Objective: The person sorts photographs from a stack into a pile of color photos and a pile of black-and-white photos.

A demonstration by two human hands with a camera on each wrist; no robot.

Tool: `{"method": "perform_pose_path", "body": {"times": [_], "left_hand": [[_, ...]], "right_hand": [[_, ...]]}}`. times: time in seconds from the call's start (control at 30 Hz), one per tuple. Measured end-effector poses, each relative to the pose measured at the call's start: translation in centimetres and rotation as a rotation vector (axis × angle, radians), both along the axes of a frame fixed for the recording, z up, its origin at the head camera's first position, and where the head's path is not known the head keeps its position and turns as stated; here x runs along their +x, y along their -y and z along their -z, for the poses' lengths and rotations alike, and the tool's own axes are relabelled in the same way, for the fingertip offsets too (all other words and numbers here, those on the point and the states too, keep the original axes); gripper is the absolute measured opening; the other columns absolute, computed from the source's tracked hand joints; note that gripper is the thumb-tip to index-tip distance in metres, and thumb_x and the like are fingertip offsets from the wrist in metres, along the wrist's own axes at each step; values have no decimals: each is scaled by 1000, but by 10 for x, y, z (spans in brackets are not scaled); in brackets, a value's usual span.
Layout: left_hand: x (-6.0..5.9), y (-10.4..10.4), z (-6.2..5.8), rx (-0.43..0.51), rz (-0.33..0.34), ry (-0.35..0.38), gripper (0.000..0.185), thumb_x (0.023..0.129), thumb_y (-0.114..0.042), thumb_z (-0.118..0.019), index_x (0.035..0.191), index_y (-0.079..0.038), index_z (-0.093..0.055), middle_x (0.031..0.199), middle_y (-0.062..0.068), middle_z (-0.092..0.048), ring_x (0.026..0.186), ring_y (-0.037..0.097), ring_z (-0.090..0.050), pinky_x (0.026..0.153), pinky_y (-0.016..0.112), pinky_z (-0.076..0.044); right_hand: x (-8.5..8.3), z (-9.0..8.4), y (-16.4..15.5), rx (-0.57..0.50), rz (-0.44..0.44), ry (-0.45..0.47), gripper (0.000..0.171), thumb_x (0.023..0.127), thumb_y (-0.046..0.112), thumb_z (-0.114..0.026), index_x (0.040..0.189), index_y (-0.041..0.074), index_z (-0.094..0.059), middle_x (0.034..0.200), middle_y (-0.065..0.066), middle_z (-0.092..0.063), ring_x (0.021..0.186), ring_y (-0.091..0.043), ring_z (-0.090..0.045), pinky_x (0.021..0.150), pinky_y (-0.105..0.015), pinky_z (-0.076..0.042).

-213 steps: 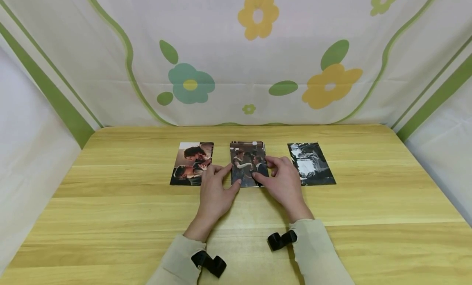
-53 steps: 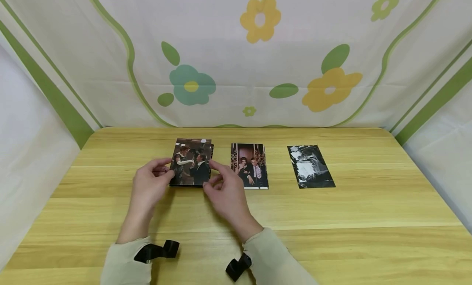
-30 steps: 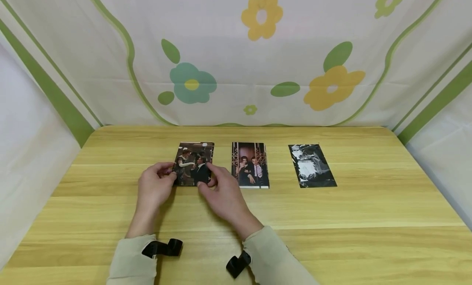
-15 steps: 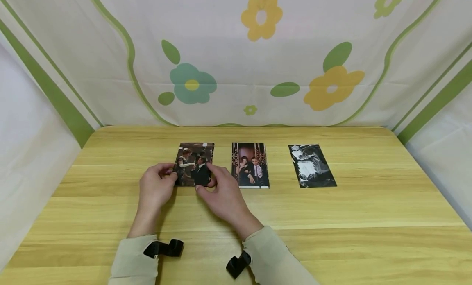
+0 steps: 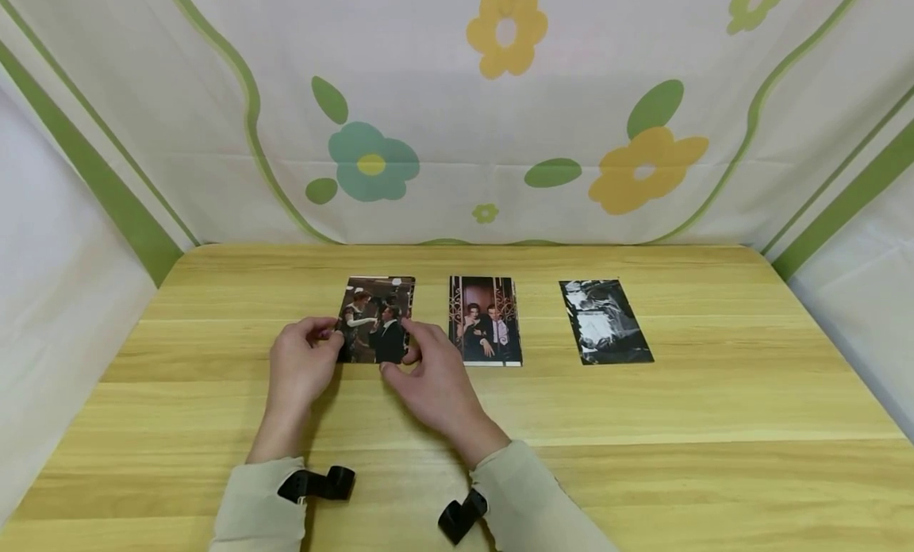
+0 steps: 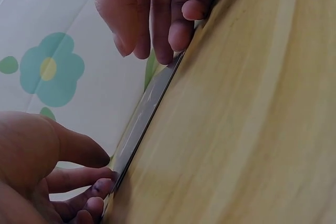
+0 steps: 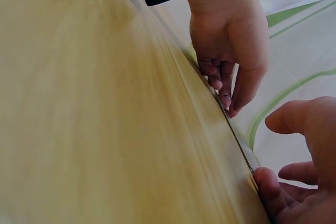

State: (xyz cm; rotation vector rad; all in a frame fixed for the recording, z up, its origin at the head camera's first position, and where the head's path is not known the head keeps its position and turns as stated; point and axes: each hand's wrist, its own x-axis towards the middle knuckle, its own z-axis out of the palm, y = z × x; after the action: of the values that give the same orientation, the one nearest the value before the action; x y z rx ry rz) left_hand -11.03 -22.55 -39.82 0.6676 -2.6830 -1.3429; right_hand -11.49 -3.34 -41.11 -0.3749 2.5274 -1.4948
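On the left of the table, in the head view, a colour photo [image 5: 371, 322] of a dressed-up couple lies on top of a small pile. A thin white strip of a photo beneath shows along its far edge. My left hand [image 5: 303, 362] touches the pile's left edge with thumb and fingertips. From the other side my right hand [image 5: 432, 377] has its forefinger at the right edge and its thumb at the near corner. In the left wrist view the pile [image 6: 144, 116] appears edge-on, low over the wood, between both hands' fingertips.
A second pile, topped by a colour photo [image 5: 487, 322] of two seated people, lies mid-table. Farther right is a dark black-and-white photo [image 5: 607, 322]. A white flowered cloth [image 5: 457, 124] rises behind the wooden table [image 5: 678, 425]. Black wrist mounts [image 5: 317, 482] sit on the sleeves.
The couple photo went from the middle pile to the left one, carried by both hands, uncovering the seated-pair photo. Over the last second it stays put, and my right thumb slips slightly nearer me.
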Motion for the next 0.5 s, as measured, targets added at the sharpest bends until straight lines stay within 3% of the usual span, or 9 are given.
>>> {"method": "perform_pose_path", "body": {"times": [0.5], "left_hand": [[0,-2,-1,-10,-9,-16,39,104,-15,-62,138,3,-67,127,23,-64,106,32,-56,86,38,-42]], "right_hand": [[0,1,-2,-51,15,12,66,96,24,-78,157,11,-55,123,-4,-65,85,-7,-62,77,-24,-56]]}}
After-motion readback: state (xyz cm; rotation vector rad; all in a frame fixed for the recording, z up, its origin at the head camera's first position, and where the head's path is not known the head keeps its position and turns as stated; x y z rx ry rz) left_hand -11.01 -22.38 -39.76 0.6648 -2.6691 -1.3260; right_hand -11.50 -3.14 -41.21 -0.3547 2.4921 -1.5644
